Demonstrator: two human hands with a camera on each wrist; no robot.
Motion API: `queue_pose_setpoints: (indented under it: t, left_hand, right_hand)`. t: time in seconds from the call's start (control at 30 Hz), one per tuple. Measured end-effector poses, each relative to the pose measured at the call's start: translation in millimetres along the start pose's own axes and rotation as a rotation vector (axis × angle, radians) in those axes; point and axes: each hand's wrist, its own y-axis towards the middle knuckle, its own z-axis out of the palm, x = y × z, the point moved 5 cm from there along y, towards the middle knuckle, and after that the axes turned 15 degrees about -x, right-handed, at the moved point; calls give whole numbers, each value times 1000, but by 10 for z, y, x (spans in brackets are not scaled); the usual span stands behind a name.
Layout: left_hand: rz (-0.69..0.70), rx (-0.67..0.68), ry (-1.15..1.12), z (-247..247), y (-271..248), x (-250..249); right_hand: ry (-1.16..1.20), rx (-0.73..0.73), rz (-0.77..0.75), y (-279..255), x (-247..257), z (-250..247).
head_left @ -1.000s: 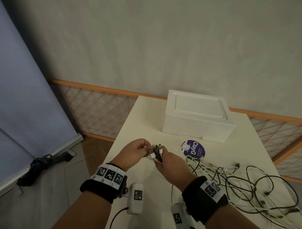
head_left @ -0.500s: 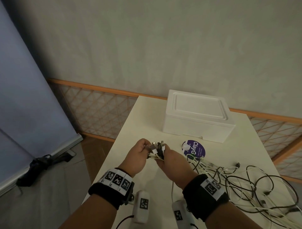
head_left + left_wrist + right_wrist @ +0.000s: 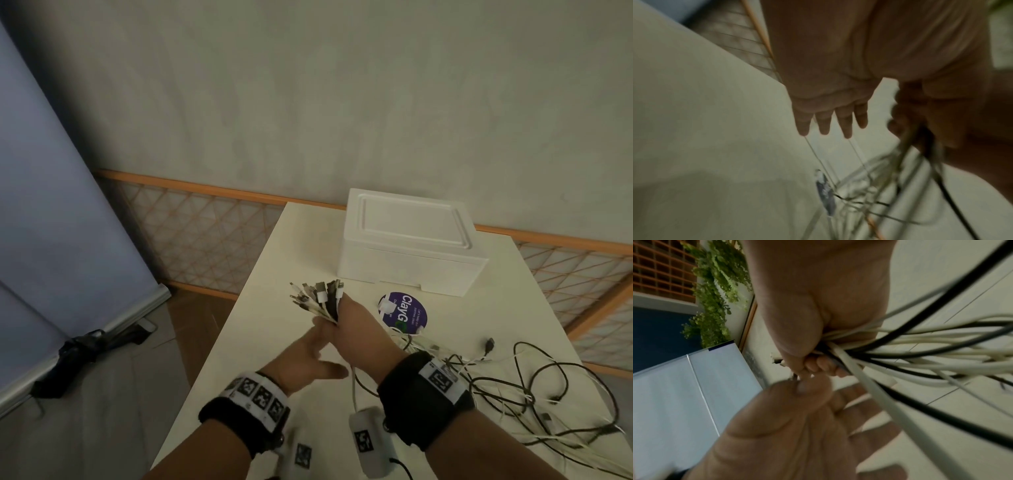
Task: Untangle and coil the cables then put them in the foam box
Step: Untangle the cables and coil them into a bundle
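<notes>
My right hand (image 3: 356,325) grips a bunch of black and white cables just below their plugs (image 3: 317,296), which fan out up and to the left. In the right wrist view the curled fingers (image 3: 818,365) clamp the bundle (image 3: 900,353). The rest of the cables (image 3: 534,387) trail in a tangle over the table to the right. My left hand (image 3: 308,356) is just below the right one, its fingers (image 3: 830,120) straight and spread, holding nothing. The white foam box (image 3: 411,246) stands shut with its lid on at the table's far side.
A round purple sticker (image 3: 404,310) lies on the cream table (image 3: 267,274) between the box and my hands. The table's left edge drops to the floor, where a dark bundle (image 3: 82,353) lies by a blue screen. An orange lattice rail (image 3: 205,233) runs behind.
My left hand has let go of the plug ends and dropped back below the right hand with fingers spread. The right hand keeps the bundle and has lifted it a little forward.
</notes>
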Motion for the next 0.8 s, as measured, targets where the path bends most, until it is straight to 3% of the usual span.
queue_pose_setpoints:
  t: [0.1, 0.2, 0.3, 0.37, 0.43, 0.5, 0.63, 0.8]
  left_hand:
    - [106, -193, -17, 80, -32, -221]
    - [163, -282, 61, 47, -22, -313]
    - [75, -209, -311, 135, -19, -320]
    - [1, -253, -560, 143, 56, -301]
    - [-105, -361, -687, 75, 131, -261]
    - [-195, -457, -768, -13, 191, -236]
    - [-231, -534, -744, -13, 224, -287]
    - [-238, -483, -845, 104, 227, -330]
  right_hand:
    - [0, 16, -53, 45, 125, 25]
    - [-278, 15, -147, 60, 218, -97]
    - [-425, 4, -243, 30, 174, -136]
    - [-317, -10, -246, -17, 77, -120]
    - [-21, -9, -114, -60, -89, -114]
    - [119, 41, 13, -128, -224, -69]
    - [47, -14, 33, -244, -343, 12]
    - [30, -2, 6, -314, -327, -43]
